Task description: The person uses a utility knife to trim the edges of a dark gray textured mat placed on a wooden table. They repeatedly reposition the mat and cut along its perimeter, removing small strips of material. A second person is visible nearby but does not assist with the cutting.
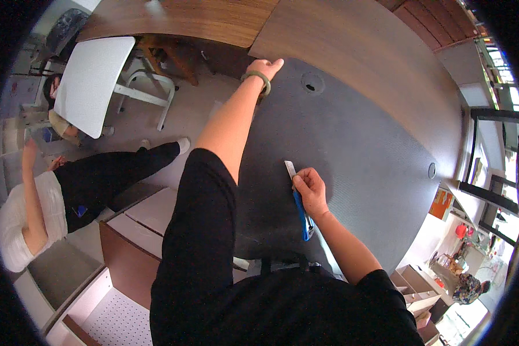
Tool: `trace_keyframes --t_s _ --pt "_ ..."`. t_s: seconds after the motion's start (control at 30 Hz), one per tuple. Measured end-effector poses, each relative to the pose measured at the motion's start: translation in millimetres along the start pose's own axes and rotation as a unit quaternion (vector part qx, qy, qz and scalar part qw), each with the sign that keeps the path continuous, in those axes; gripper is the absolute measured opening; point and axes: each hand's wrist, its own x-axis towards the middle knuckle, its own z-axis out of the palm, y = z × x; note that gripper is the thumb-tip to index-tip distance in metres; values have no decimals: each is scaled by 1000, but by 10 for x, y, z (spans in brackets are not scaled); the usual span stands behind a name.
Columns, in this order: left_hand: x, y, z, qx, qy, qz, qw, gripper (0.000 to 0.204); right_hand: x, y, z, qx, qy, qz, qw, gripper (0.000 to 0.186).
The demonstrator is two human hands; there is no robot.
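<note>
My right hand [311,193] is closed around a utility knife [304,214] with a blue body. Its pale metal blade [290,168] points up and away, just over a dark grey textured desktop [357,161]. Stretched far forward, my left hand [266,68] wears a greenish bangle on the wrist. Its fingers curl at the far left corner of the dark grey desktop, and their undersides are hidden. A round cable hole [312,84] lies in the surface to the right of that hand.
Brown wood-grain desktops [352,52] adjoin the far side. At left stand a white tilted table [95,83], a brown cabinet [130,248] and an open drawer [115,314]. A person in a white top [34,216] is nearby; another person [470,287] is at far right.
</note>
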Motion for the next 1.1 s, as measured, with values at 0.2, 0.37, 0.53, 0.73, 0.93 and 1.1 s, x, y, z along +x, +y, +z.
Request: trace_keyframes --t_s 0.2,0.37,0.53,0.73,0.93,1.1 --pt "-86 -55 -5 -105 -67 -42 991 44 40 -50 -97 14 -12 -1 1000 13" --pt "-754 -196 -112 -154 -69 -56 984 34 -9 -87 -235 5 -33 -14 999 13" --pt "-1622 -637 -253 -136 -67 -81 985 29 -65 -22 -250 26 -61 -10 998 14" --pt "-2511 -998 -320 -82 -54 -61 993 20 -67 -148 -580 35 -105 65 992 15" --pt "-2905 -1061 -277 14 68 31 997 25 184 -559 -426 27 -147 84 985 16" --pt "-2987 -938 -12 208 109 22 972 37 1108 -1030 -302 -327 -1 -108 939 30"
